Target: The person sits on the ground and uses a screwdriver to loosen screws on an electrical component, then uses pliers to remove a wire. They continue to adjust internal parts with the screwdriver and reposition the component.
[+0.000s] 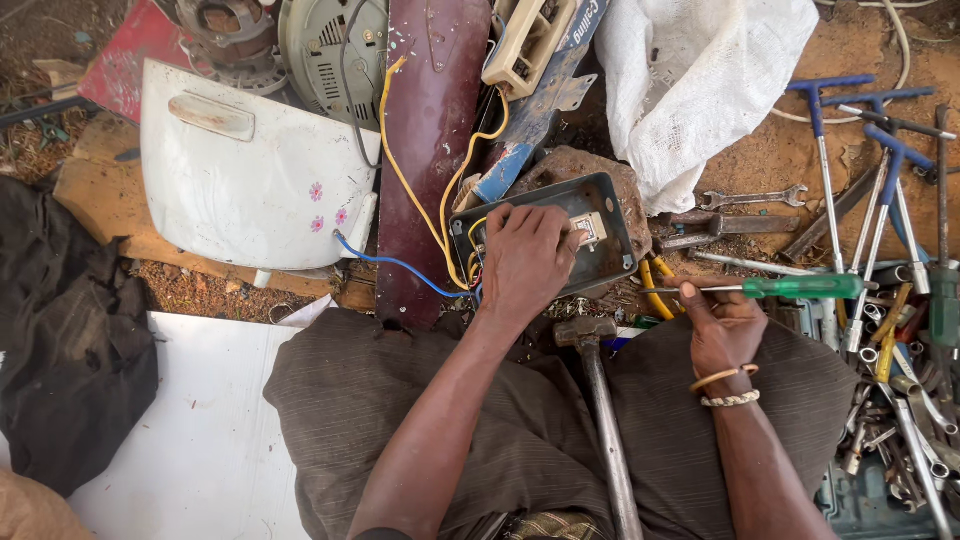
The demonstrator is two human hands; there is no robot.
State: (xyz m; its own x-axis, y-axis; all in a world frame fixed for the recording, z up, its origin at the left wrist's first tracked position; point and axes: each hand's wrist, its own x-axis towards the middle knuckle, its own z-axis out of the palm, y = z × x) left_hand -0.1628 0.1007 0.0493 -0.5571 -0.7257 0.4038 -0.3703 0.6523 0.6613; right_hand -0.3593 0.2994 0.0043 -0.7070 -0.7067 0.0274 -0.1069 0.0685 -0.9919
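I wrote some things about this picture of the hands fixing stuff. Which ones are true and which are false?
1. The right hand holds a green-handled screwdriver. True.
2. The left hand rests inside a red bucket. False: it is in a dark grey box with wires.
3. A hammer lies between the knees. True.
4. The wrenches lie by the left hand. False: they lie on the right side.

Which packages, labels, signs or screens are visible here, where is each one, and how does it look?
Blue printed strip: top centre, beside the beige plastic part; narrow, blue with white lettering.
White sack: top right of centre, on the ground; crumpled woven bag, plain white.
Flower stickers: on the white curved panel, left; small, pink.
No screens or signs.
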